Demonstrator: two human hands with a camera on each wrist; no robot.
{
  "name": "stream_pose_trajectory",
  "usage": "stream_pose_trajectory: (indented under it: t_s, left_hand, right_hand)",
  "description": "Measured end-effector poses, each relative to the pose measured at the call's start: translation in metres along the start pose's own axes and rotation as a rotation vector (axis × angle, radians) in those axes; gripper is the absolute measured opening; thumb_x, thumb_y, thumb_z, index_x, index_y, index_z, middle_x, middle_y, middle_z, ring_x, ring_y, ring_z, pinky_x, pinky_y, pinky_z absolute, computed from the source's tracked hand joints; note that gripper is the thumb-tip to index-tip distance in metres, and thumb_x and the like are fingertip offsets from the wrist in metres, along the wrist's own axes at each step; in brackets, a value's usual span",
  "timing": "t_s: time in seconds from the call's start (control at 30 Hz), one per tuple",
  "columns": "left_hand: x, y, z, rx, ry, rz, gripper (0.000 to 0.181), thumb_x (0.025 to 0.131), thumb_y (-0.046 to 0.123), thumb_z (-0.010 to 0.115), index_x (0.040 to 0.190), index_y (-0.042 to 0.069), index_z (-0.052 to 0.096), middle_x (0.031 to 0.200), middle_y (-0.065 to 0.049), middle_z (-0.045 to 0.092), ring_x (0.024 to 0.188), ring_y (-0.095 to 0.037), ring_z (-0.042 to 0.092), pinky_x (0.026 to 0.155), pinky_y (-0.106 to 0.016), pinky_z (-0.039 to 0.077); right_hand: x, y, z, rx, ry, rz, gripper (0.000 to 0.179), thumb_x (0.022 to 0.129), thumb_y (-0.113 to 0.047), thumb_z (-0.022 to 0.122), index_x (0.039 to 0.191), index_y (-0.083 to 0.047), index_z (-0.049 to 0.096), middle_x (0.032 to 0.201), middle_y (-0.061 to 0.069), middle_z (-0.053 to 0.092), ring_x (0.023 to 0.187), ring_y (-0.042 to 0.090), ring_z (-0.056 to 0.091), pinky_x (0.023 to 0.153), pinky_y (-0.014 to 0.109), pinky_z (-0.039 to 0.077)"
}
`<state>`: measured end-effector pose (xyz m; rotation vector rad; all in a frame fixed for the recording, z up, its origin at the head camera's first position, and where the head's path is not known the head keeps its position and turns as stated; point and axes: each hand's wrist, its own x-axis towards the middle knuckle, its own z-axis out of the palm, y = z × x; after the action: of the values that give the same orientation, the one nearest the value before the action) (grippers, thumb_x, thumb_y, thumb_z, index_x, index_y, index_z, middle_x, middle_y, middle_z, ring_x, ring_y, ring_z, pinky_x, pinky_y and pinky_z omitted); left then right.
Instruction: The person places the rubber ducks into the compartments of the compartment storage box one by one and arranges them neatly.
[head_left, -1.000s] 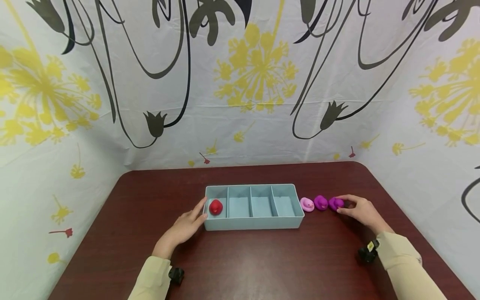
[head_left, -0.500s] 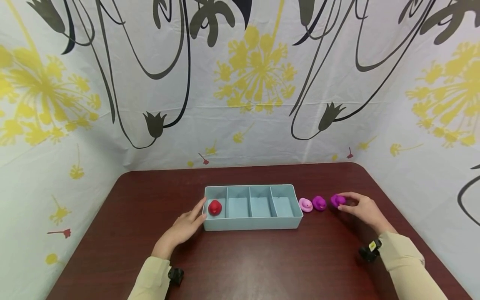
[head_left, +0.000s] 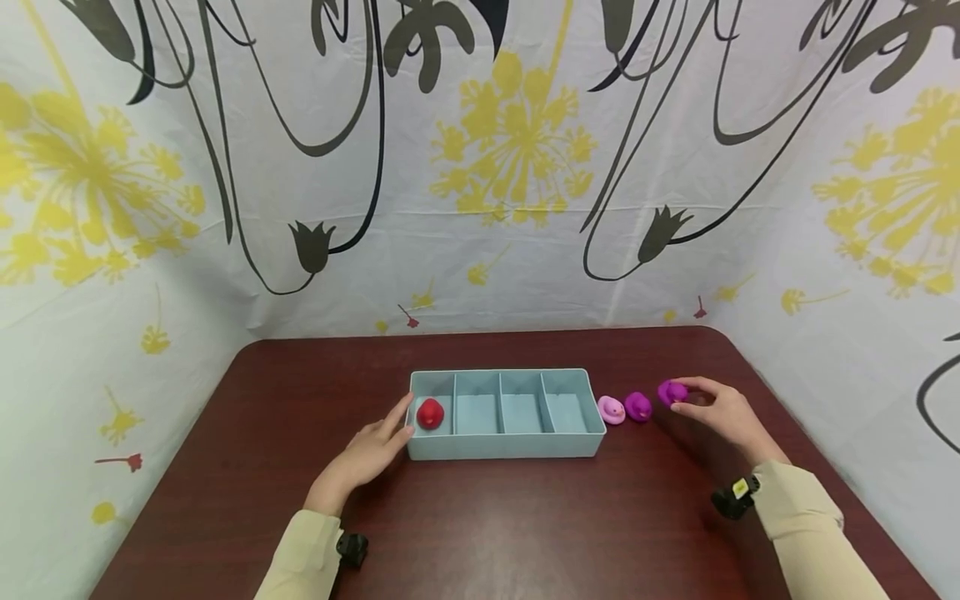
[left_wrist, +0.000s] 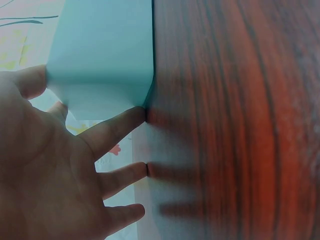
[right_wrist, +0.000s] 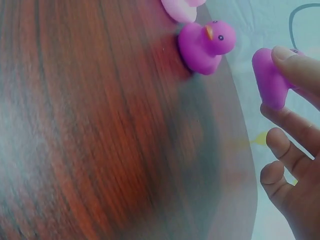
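Note:
My right hand (head_left: 731, 419) pinches a purple rubber duck (right_wrist: 269, 80) between thumb and fingers, up off the table in the right wrist view. A second purple duck (right_wrist: 202, 47) stands on the table beside it, with a pink duck (head_left: 611, 409) between that one and the box. The pale blue box (head_left: 504, 447) has several compartments in a row. A small red rounded toy (head_left: 430, 414) lies in its leftmost compartment. At the box's left end, my left hand (head_left: 367, 454) touches the wall with outstretched fingers; in the left wrist view its fingers (left_wrist: 117, 131) are spread.
The dark red wooden table (head_left: 480, 525) has rounded far corners. Behind it and at both sides hangs a white cloth (head_left: 517, 258) with yellow and grey flower prints. A black wrist camera (head_left: 735, 498) sits at the right cuff, another at the left.
My right hand has raised the end purple duck off the table and drawn it away from the second one, slightly toward the far side. The left hand and box stay in place.

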<state>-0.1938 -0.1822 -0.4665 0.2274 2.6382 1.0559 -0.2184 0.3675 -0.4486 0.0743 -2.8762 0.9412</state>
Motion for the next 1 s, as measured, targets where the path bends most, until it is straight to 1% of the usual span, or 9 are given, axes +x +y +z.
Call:
stream_pose_trajectory:
  t_s: [0.1, 0.23, 0.3, 0.53, 0.73, 0.83, 1.0]
  left_hand:
    - [-0.001, 0.000, 0.000, -0.001, -0.002, -0.002, 0.062, 0.099, 0.047, 0.041, 0.152, 0.042, 0.009, 0.155, -0.013, 0.028, 0.139, -0.045, 0.023, 0.100, -0.075, 0.023]
    - [-0.001, 0.001, -0.001, -0.003, 0.000, 0.002, 0.062, 0.099, 0.047, 0.041, 0.152, 0.041, 0.009, 0.155, -0.013, 0.028, 0.139, -0.044, 0.023, 0.100, -0.075, 0.024]
    - [-0.001, 0.000, -0.001, -0.001, 0.002, 0.006, 0.062, 0.099, 0.047, 0.041, 0.152, 0.041, 0.009, 0.155, -0.013, 0.028, 0.139, -0.045, 0.023, 0.099, -0.075, 0.024]
    - [0.000, 0.000, -0.001, -0.003, 0.004, 0.008, 0.062, 0.099, 0.048, 0.041, 0.152, 0.042, 0.009, 0.155, -0.012, 0.028, 0.139, -0.044, 0.023, 0.100, -0.075, 0.023]
    - [0.000, 0.000, -0.001, -0.003, 0.006, 0.012, 0.062, 0.100, 0.046, 0.041, 0.152, 0.041, 0.009, 0.155, -0.013, 0.029, 0.139, -0.044, 0.024, 0.100, -0.075, 0.024]
    - [0.000, 0.001, -0.001, -0.002, 0.005, 0.013, 0.062, 0.100, 0.045, 0.041, 0.153, 0.040, 0.009, 0.154, -0.014, 0.030, 0.139, -0.045, 0.024, 0.100, -0.075, 0.023]
    - [0.000, 0.001, -0.001, 0.000, 0.003, 0.013, 0.062, 0.100, 0.045, 0.040, 0.153, 0.040, 0.009, 0.155, -0.013, 0.029, 0.139, -0.045, 0.023, 0.100, -0.075, 0.023]
  right_hand:
    - [0.000, -0.003, 0.002, 0.009, -0.002, 0.000, 0.054, 0.082, -0.040, 0.074, 0.124, -0.008, 0.062, 0.105, 0.017, 0.066, 0.077, 0.006, 0.054, 0.063, 0.020, 0.045]
    - [0.003, -0.009, 0.003, 0.009, -0.002, -0.014, 0.053, 0.083, -0.041, 0.073, 0.124, -0.010, 0.062, 0.106, 0.016, 0.064, 0.079, 0.012, 0.052, 0.063, 0.022, 0.044]
    - [0.004, -0.013, 0.004, 0.021, -0.001, -0.021, 0.052, 0.083, -0.041, 0.073, 0.124, -0.010, 0.062, 0.105, 0.015, 0.064, 0.079, 0.013, 0.052, 0.064, 0.022, 0.044]
    - [0.009, -0.026, 0.007, 0.075, -0.004, -0.050, 0.050, 0.083, -0.034, 0.074, 0.123, -0.007, 0.062, 0.106, 0.018, 0.066, 0.078, 0.006, 0.056, 0.064, 0.019, 0.047]
    - [0.012, -0.037, 0.010, 0.066, -0.003, -0.071, 0.049, 0.082, -0.035, 0.075, 0.122, -0.009, 0.063, 0.104, 0.016, 0.066, 0.078, 0.006, 0.056, 0.065, 0.019, 0.048]
    - [0.013, -0.043, 0.011, 0.045, 0.004, -0.081, 0.049, 0.081, -0.036, 0.075, 0.121, -0.010, 0.063, 0.107, 0.015, 0.066, 0.081, 0.010, 0.057, 0.065, 0.020, 0.048]
    - [0.014, -0.053, 0.013, 0.041, -0.016, -0.087, 0.053, 0.082, -0.038, 0.075, 0.123, -0.009, 0.062, 0.114, 0.017, 0.063, 0.089, 0.022, 0.056, 0.068, 0.022, 0.049]
